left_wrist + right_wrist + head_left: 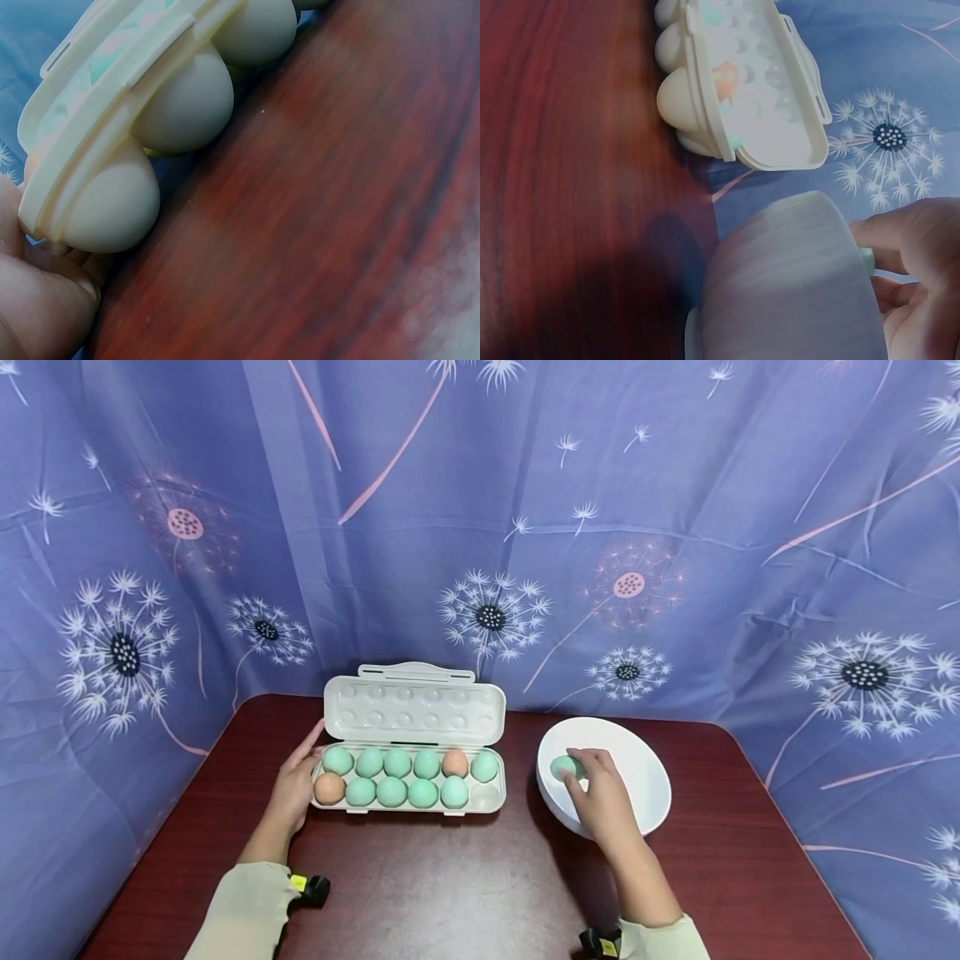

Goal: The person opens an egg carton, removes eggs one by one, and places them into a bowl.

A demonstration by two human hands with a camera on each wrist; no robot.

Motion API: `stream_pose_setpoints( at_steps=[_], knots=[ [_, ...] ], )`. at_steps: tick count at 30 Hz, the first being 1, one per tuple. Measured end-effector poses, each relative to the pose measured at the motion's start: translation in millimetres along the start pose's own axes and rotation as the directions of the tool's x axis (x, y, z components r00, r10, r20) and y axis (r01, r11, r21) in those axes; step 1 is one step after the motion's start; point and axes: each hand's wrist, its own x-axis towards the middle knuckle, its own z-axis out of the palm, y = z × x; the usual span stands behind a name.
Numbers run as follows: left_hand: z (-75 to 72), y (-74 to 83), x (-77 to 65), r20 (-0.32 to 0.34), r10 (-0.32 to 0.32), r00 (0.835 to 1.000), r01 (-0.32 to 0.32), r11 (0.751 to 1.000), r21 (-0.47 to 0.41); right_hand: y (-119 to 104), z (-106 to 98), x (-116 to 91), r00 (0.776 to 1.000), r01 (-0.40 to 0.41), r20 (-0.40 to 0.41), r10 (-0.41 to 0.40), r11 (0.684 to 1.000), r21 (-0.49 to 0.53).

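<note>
Pale green egg (566,767) is pinched between the thumb and fingers of my right hand (606,797), over the inside of a white bowl (652,777). In the right wrist view, the bowl's outer wall (787,285) covers most of that egg. A cream egg carton (416,714) lies with its lid raised. Its two rows hold several green eggs (392,791) and two brown eggs (329,788); the front right cup is bare. My left hand (294,783) rests along the carton's left end, fingers mostly straight; in the left wrist view its underside is partly hidden.
Both containers stand on a dark red wooden table (420,893), the bowl to the right of the carton. A blue curtain (390,568) with dandelion prints hangs right behind the table and along its sides.
</note>
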Motion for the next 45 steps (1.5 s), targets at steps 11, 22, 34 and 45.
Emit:
stream_pose_setpoints(
  at_steps=[11, 22, 34, 45],
  knots=[
    [1.3, 5.7, -3.5, 0.019, -0.001, 1.000, 0.002, 1.000, -0.007, 12, 1, -5, 0.989, -0.009, 0.145, 0.022, 0.996, -0.088],
    [1.9, 8.2, -6.6, 0.023, -0.025, 0.999, 0.024, 1.000, 0.019, 12, 1, -5, 0.973, -0.017, 0.227, 0.049, 0.990, -0.139],
    [1.4, 7.1, -5.7, 0.014, -0.019, 1.000, 0.019, 1.000, 0.022, 14, -8, 1, 0.948, -0.003, 0.313, 0.058, 0.985, -0.172],
    [1.7, 8.0, -6.0, 0.016, -0.032, 0.999, 0.031, 0.999, 0.039, 19, -13, 5, 0.914, -0.044, 0.387, 0.120, 0.979, -0.200]
  ],
)
